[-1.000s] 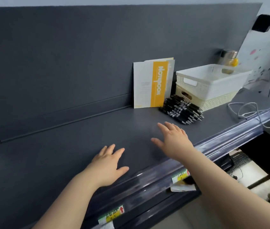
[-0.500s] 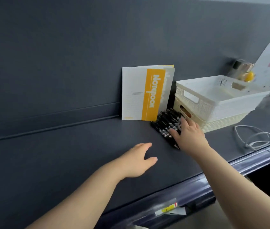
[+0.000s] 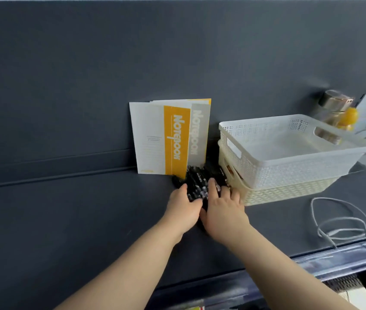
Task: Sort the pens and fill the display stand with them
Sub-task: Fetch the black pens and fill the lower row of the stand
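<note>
A pile of black pens [image 3: 196, 182] lies on the dark grey shelf [image 3: 65, 220], between the foot of the notebooks and the cream basket. My left hand [image 3: 183, 208] grips the pile from its left side, thumb up and fingers curled in under the pens. From the right, my right hand [image 3: 223, 208] closes over the pile, its fingers lying across the top of the pens. The two hands touch each other and hide the near half of the pile. No display stand is in view.
Two notebooks [image 3: 170, 139] lean on the back wall just behind the pens. A white basket [image 3: 267, 121] is stacked in a cream basket [image 3: 289, 191] to the right. Behind them stands a bottle [image 3: 336, 113]. A grey cable [image 3: 345, 220] loops near the shelf's front right edge.
Both hands have moved forward and right from the shelf's front. The right reached the pens first; now the left has joined it and both close on the pile.
</note>
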Action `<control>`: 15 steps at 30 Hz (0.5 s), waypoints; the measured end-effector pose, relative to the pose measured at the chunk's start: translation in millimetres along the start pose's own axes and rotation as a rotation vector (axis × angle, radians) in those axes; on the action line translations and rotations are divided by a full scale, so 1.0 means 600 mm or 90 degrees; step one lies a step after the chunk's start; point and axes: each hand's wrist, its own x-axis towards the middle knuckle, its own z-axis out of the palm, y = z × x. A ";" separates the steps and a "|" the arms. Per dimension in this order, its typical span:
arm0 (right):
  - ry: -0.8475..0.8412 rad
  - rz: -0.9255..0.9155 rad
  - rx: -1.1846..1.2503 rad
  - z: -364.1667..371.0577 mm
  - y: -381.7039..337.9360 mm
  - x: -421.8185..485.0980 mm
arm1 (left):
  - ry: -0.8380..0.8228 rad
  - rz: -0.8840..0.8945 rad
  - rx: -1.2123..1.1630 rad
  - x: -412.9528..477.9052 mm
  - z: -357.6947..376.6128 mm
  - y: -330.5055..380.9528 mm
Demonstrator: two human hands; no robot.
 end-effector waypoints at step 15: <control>-0.051 -0.006 0.206 0.004 0.023 0.009 | 0.061 -0.053 0.055 0.011 0.022 0.027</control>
